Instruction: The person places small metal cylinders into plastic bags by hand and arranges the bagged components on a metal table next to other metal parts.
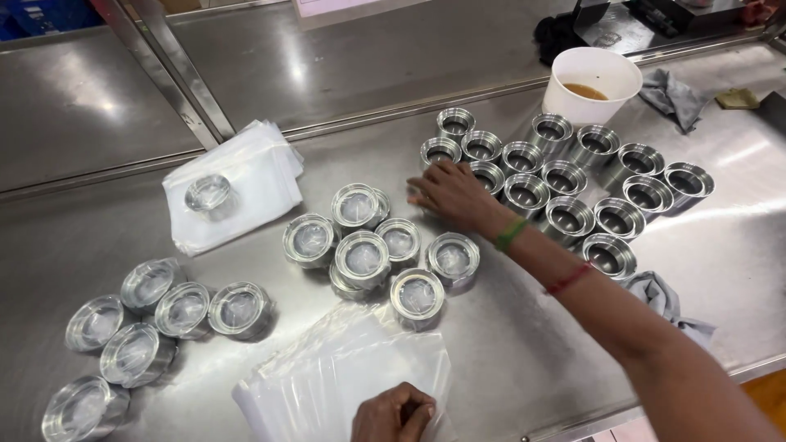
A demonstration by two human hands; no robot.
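Steel desk point(524, 344) under bright lighting. Right hand point(453, 195), fingers spread and holding nothing, is touching the bare metal rings point(573, 176) at two o'clock. Left hand point(395, 413), curled, is pressing the clear bags point(344, 381) at six o'clock. Bagged rings point(364, 245) are lying at centre.

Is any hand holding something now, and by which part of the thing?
Nothing is lifted. The right hand lies over a bare metal ring. The left hand presses its fingers on the stack of clear plastic bags.
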